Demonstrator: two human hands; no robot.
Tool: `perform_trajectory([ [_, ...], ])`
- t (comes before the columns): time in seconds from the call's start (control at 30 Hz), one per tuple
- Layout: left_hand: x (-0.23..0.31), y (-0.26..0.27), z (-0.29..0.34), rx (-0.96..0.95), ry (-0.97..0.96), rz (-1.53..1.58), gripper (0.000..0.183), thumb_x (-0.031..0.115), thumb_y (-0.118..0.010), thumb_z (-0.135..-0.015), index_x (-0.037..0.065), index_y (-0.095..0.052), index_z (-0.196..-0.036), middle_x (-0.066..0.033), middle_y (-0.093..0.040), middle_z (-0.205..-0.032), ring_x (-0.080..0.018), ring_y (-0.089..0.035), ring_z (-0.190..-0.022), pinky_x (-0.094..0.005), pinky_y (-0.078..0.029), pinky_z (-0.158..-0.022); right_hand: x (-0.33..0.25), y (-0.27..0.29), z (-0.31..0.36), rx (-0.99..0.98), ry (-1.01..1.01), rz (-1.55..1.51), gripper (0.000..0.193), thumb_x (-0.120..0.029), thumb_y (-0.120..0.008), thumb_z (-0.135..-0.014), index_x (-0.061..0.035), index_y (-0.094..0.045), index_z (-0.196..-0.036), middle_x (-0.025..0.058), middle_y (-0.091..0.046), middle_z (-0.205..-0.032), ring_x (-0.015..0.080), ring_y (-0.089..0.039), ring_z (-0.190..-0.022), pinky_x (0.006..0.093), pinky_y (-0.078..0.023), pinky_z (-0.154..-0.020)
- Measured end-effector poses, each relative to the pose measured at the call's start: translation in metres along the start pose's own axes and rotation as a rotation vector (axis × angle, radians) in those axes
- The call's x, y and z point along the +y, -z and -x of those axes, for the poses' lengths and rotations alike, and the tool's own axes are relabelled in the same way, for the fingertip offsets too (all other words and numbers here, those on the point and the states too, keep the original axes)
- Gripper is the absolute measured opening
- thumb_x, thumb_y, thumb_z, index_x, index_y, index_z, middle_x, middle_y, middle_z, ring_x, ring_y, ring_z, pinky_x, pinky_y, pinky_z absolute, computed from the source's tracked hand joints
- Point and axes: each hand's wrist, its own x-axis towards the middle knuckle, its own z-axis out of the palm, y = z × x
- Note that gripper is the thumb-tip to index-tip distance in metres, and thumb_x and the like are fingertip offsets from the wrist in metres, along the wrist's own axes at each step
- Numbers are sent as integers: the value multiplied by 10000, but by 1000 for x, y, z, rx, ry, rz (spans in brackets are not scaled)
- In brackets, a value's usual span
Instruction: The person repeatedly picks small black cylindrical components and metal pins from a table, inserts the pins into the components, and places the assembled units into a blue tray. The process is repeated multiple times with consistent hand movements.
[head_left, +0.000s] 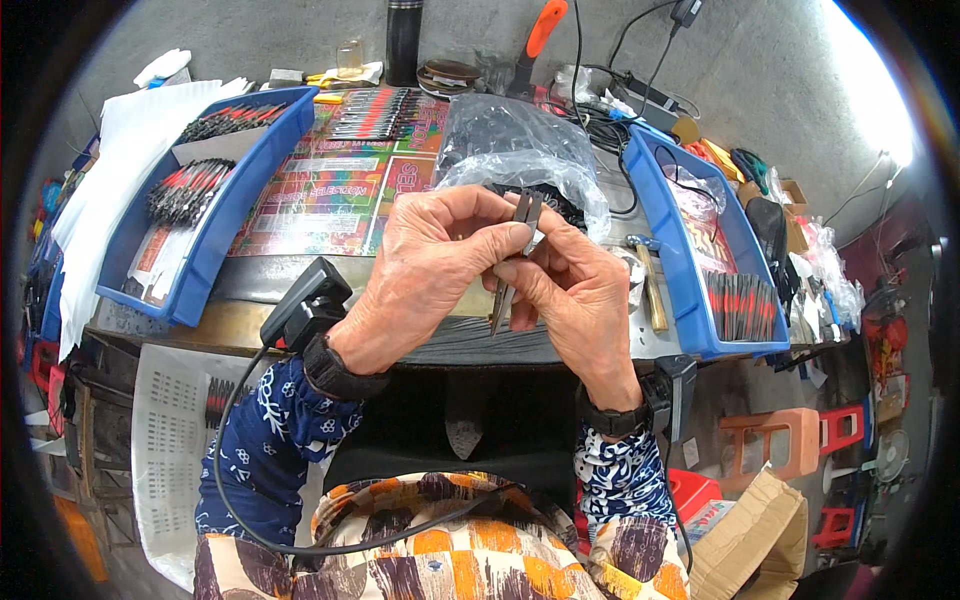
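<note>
My left hand (430, 270) and my right hand (575, 295) meet above the front edge of the workbench. Together they pinch a small grey metal tool with two thin legs (522, 225), like tweezers or small pliers; its lower tip pokes out below my fingers. Both wrists wear black straps with small black devices. Just behind my hands lies a clear plastic bag (515, 150) holding dark small parts.
A blue bin (215, 235) on the left holds bundles of red-and-black pieces. Another blue bin (690, 280) on the right holds more of them in rows. A colourful printed sheet (330, 195) covers the bench middle. A small hammer (650, 285), cables and a black bottle (403, 40) lie further back.
</note>
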Motion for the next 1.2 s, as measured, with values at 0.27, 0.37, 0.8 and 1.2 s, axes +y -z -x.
perform_trajectory([
  [0.27, -4, 0, 0, -1, -12, 2, 154, 78, -699, -910, -28, -684, -1022, -67, -708, -880, -90, -656, -755, -228, -546, -695, 2, 0, 0, -1, -6, 1, 483, -62, -723, -881, -38, -579, -1341, 30, -667, -758, 64, -602, -577, 185, -480, -466],
  [0.37, -6, 0, 1, -10, -1, 14, 143, 79, -689, -917, -30, -683, -1008, -63, -701, -871, -90, -647, -743, -229, -538, -684, 6, -1, 2, 14, -31, -23, 484, -70, -723, -883, -41, -578, -1343, 27, -672, -769, 60, -612, -614, 179, -485, -483],
  [0.8, -16, 19, 47, -320, 401, 163, 134, 64, -731, -882, -30, -695, -971, -26, -678, -828, -57, -596, -727, -215, -481, -641, 9, 21, 33, -209, -154, -193, 194, 4, -736, -853, 48, -687, -1035, 59, -690, -876, 87, -637, -652, 202, -533, -555],
  [1.2, -40, -11, 71, 79, -57, -416, 236, 27, -759, -839, -33, -658, -1043, -66, -696, -894, -89, -648, -793, -238, -538, -700, 41, 12, 43, -59, -32, -264, 164, -31, -696, -910, 35, -634, -1047, 45, -665, -851, 77, -632, -673, 206, -531, -608],
])
